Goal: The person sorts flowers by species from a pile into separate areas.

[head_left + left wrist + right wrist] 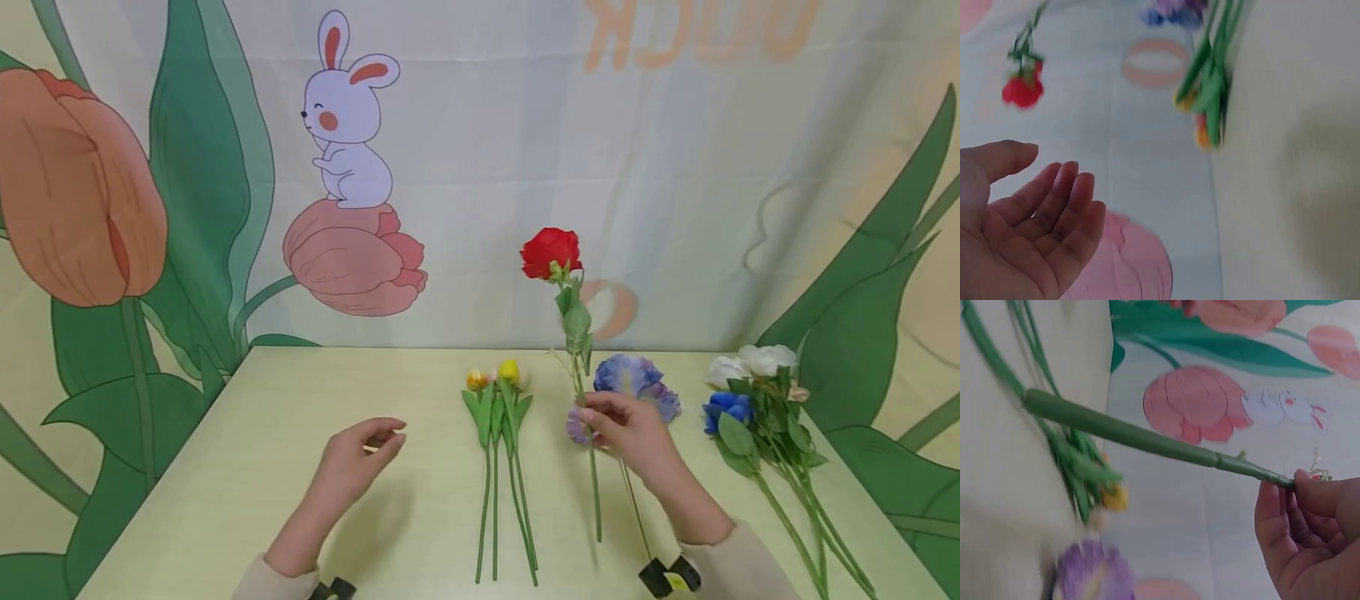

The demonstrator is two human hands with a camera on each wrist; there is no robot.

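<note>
Between thumb and fingertips, my right hand (633,433) pinches the green stem of a red rose (551,253). The rose stands nearly upright above the table, bloom at the top, with leaves below it. In the right wrist view the stem (1147,442) runs from the fingertips down to its cut end. My left hand (358,457) hovers over the left part of the table with nothing in it, its fingers loosely bent, as the left wrist view also shows. Nearest to it lie several tulips (495,417), yellow and orange, stems toward me.
Behind the right hand lies a blue-purple flower (628,375) with a thin stem. At the right of the table (247,433) is a bunch of white roses (768,360) and a blue rose (727,411). A printed cloth backdrop (480,167) hangs at the table's far edge.
</note>
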